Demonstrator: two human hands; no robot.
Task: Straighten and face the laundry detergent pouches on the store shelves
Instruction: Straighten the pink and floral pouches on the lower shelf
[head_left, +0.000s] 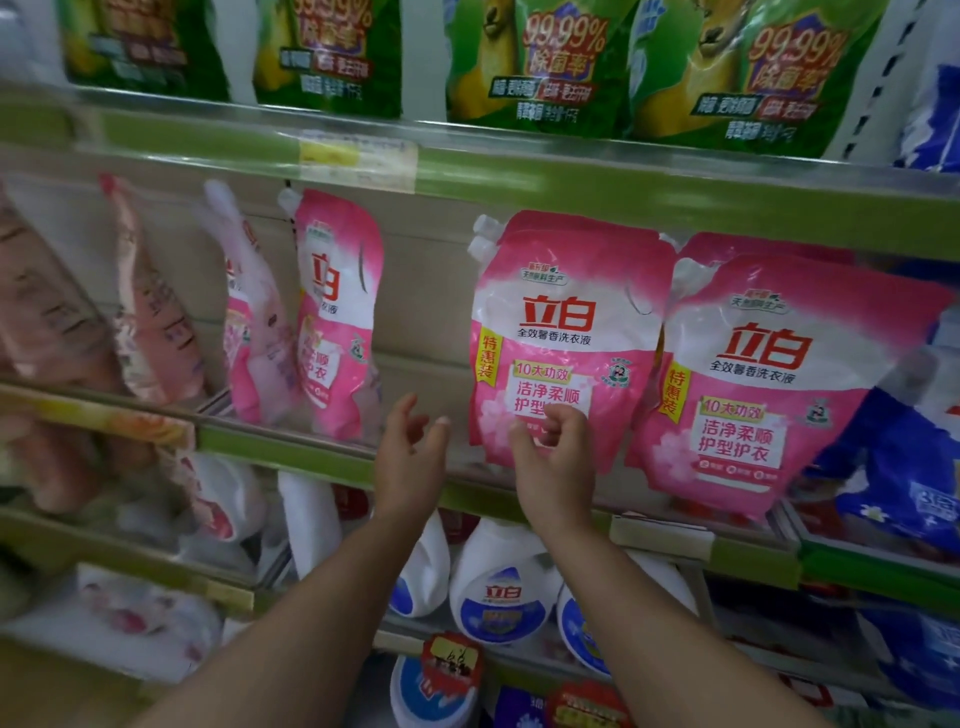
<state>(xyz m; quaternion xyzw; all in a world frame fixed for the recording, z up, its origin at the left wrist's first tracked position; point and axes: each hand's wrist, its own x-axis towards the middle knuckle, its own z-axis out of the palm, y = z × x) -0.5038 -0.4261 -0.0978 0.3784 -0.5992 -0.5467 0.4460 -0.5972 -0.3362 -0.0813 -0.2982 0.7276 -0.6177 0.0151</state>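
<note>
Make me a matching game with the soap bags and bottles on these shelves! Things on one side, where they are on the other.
Things:
1. green glossy plastic pouches
2. pink and white plastic pouch facing front
3. white plastic bottle with blue label
4. pink plastic pouch turned sideways

Places:
A. shelf below the hands
B. top shelf
C. behind the right hand
D. left of the left hand, middle shelf

Pairs: 1-B, 2-C, 3-A, 4-D
</note>
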